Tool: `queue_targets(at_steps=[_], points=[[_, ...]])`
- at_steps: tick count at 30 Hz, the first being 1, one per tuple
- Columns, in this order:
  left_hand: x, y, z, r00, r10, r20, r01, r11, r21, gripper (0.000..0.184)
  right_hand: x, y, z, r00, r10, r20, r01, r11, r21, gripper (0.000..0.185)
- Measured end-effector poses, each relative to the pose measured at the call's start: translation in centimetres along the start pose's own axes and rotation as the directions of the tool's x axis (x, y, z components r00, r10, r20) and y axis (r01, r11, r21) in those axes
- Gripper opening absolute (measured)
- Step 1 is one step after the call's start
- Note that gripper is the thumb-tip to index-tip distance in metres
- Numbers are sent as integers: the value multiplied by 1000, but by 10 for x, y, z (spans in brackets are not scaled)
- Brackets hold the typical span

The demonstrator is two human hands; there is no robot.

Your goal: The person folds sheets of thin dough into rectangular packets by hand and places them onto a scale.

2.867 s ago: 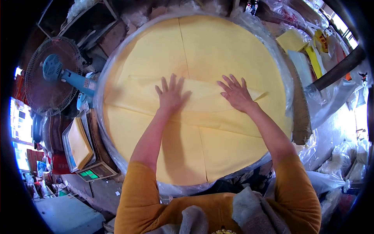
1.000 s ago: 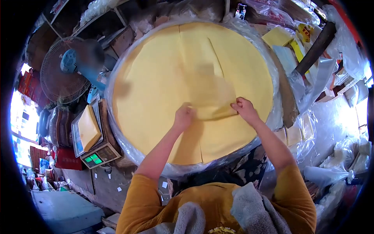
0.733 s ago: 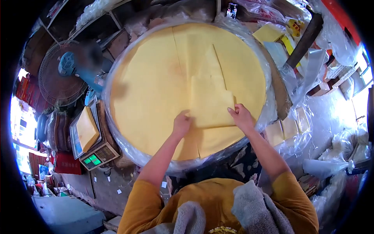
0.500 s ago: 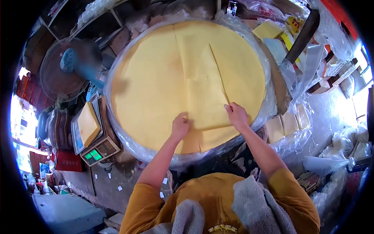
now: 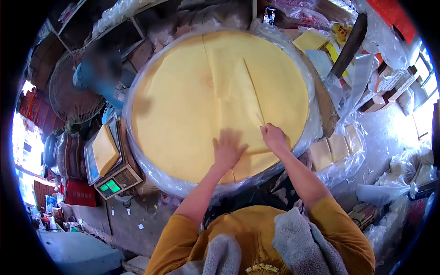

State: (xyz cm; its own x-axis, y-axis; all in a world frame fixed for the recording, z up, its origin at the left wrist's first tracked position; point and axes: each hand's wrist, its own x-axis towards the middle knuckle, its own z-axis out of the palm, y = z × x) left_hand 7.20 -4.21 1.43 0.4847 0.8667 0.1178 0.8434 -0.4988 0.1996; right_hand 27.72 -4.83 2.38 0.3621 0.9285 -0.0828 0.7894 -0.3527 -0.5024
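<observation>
A large round stack of thin yellow sheets (image 5: 174,101) covers the round table in front of me. On top lies a folded piece, with a long straight edge running from the upper middle down to my right hand. My left hand (image 5: 228,149) rests palm down on the near part of the sheets, fingers spread and slightly blurred. My right hand (image 5: 275,139) is closed at the lower end of that long edge, its thumb and fingers pinching the sheet there. Whether something small is also in its grip is hidden.
Clear plastic wrap (image 5: 160,181) rings the table edge. At left stands a scale (image 5: 119,181) with a green display, bearing a stack of yellow sheets (image 5: 104,149). Behind it are a fan (image 5: 73,87) and a blurred figure. More wrapped yellow stacks (image 5: 338,145) lie at right.
My left hand has gone from bent fingers to spread flat, moving slightly to the right. My right hand stays closed and has shifted slightly left. The whole view has tilted a little.
</observation>
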Motion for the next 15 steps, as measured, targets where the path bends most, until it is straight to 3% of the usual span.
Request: queue_targets(at_steps=[1,4,10,13,15], points=[[-2,0,7,998,-5,60,6,1000,-15,63,1,2,0,1000,-12,7,12,1000,8,35],[-6,1,16,1000,16,-23,-15,999,31,64,-5,5,-2,999,-33,2,33,997,64,33],[-18,5,13,999,35,30,-36,998,58,67,-34,22,5,999,-39,-6,39,978,205,27],[-26,6,13,998,49,39,-51,997,52,67,-40,19,-2,997,-39,66,34,996,82,30],[-25,6,11,998,47,53,-49,998,43,67,-46,7,-9,985,-168,-35,163,979,-122,36]])
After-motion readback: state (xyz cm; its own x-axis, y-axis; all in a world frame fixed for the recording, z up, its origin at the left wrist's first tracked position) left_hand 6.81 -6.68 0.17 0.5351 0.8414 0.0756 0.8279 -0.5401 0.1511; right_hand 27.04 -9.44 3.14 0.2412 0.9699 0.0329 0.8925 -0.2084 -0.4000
